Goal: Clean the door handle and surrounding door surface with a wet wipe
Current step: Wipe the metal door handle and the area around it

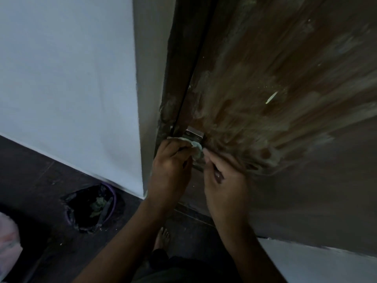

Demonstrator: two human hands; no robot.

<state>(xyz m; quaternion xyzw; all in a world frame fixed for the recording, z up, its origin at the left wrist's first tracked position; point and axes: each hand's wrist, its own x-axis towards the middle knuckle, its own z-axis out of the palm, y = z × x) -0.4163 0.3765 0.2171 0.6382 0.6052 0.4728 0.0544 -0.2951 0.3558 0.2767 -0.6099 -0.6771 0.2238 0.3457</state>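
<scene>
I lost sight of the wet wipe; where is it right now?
In the head view the wet wipe is bunched at the metal door handle plate, gripped by the left hand, with the right hand just right of it.

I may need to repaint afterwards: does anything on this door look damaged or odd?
Yes. The brown door has pale, worn streaks fanning out above the metal handle plate, and the frame edge beside it looks chipped. The wipe looks crumpled and soiled.

Two hands, left (170, 162) and right (225, 176), one wet wipe (196, 147), one metal door handle (193, 134), one brown door (285, 99), one lined bin (91, 207), one bare foot (162, 238).
</scene>
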